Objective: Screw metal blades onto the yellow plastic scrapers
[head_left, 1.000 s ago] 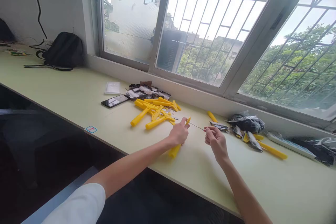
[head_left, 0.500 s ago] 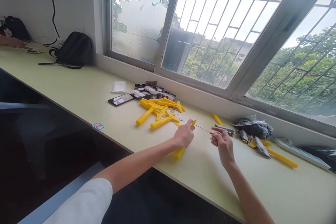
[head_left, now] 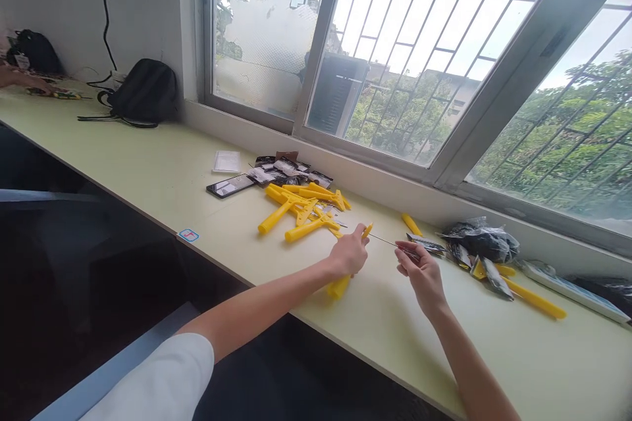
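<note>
My left hand [head_left: 348, 254] is closed around a yellow plastic handle [head_left: 339, 288], whose thick round end sticks out below the fist. Its narrow upper tip shows above the thumb. My right hand [head_left: 421, 276] grips a screwdriver; its thin metal shaft [head_left: 383, 239] reaches left to the upper part of the yellow handle. Fingers cover most of the screwdriver's grip, and the exact point of contact is too small to make out. Several like yellow handles [head_left: 303, 230] lie in a pile just beyond my left hand.
Black-and-clear small packets [head_left: 286, 170] lie behind the pile, beside a phone [head_left: 230, 186] and a clear flat case [head_left: 227, 161]. At right are a bagged black bundle [head_left: 478, 240] and another yellow handle [head_left: 536, 297]. A black backpack [head_left: 143, 92] and another person's hand [head_left: 37, 83] are far left.
The fingers of my right hand have shifted on the screwdriver. My left hand keeps its hold on the yellow handle. The far person's hand has come further into view.
</note>
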`<state>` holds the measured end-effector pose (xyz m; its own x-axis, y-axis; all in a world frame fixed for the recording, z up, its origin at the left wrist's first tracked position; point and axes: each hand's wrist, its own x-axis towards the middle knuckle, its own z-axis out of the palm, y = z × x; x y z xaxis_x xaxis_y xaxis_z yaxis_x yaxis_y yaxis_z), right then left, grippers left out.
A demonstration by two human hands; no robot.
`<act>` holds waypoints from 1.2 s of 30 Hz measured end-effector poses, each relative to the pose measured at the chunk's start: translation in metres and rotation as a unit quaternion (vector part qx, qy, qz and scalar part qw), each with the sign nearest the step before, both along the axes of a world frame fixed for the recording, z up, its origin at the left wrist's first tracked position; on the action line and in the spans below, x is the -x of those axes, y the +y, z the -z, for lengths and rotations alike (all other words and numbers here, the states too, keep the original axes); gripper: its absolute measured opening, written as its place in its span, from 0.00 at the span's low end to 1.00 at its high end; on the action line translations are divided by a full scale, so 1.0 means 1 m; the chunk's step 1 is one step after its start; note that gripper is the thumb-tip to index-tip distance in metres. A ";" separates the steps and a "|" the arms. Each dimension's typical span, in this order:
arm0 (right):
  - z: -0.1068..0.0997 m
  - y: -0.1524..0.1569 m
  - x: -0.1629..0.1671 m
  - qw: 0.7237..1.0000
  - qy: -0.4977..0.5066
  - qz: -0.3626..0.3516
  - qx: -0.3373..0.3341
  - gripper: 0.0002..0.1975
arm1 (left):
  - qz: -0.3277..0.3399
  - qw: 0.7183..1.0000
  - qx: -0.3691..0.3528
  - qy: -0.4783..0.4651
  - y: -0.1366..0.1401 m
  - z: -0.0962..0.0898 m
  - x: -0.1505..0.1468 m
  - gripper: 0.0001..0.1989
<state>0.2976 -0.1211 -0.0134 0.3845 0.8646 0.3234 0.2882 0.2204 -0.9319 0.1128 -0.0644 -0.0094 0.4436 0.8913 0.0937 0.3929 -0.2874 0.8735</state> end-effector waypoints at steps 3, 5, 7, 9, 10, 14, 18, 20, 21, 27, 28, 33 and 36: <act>0.002 0.000 -0.003 0.999 -0.004 -0.006 0.045 0.29 | -0.003 1.000 -0.004 0.000 0.000 0.001 0.000 0.18; 0.004 -0.001 -0.005 0.998 -0.014 -0.007 0.062 0.30 | -0.006 1.000 -0.004 -0.005 0.001 0.001 -0.001 0.17; 0.005 0.000 -0.006 0.998 -0.030 -0.004 0.051 0.29 | -0.008 1.000 0.000 -0.014 0.000 0.001 -0.001 0.16; 0.004 0.000 -0.006 0.999 -0.044 0.002 0.024 0.27 | -0.009 1.000 0.003 -0.019 0.000 0.000 -0.001 0.16; 0.003 0.001 -0.006 0.999 -0.050 0.006 0.011 0.26 | -0.012 1.000 0.003 -0.019 0.000 0.000 -0.001 0.16; 0.001 0.001 -0.003 0.998 -0.061 0.019 0.021 0.26 | -0.025 1.000 0.013 -0.011 -0.002 -0.003 -0.001 0.17; 0.002 -0.001 -0.001 0.997 -0.041 0.002 0.066 0.27 | -0.025 0.999 0.022 -0.015 -0.002 -0.003 -0.001 0.16; 0.001 -0.001 0.000 0.998 -0.038 0.003 0.046 0.26 | -0.021 0.999 0.024 -0.015 -0.001 -0.002 -0.002 0.16; 0.001 -0.002 0.001 0.999 -0.036 0.007 0.030 0.25 | -0.020 0.999 0.025 -0.016 0.000 -0.001 -0.002 0.16; 0.001 0.001 0.002 0.999 0.024 0.003 0.021 0.25 | -0.014 0.999 0.020 -0.020 0.002 0.005 -0.004 0.19; 0.003 0.001 0.001 0.998 0.036 -0.002 0.045 0.26 | -0.014 1.000 0.019 -0.018 0.002 0.006 -0.004 0.19; 0.006 0.002 -0.002 0.997 0.036 -0.030 0.069 0.28 | -0.018 0.999 0.013 -0.023 0.004 0.009 -0.005 0.19; 0.002 0.001 -0.001 1.000 0.009 -0.025 0.001 0.24 | -0.018 0.999 0.009 -0.026 0.005 0.009 -0.006 0.18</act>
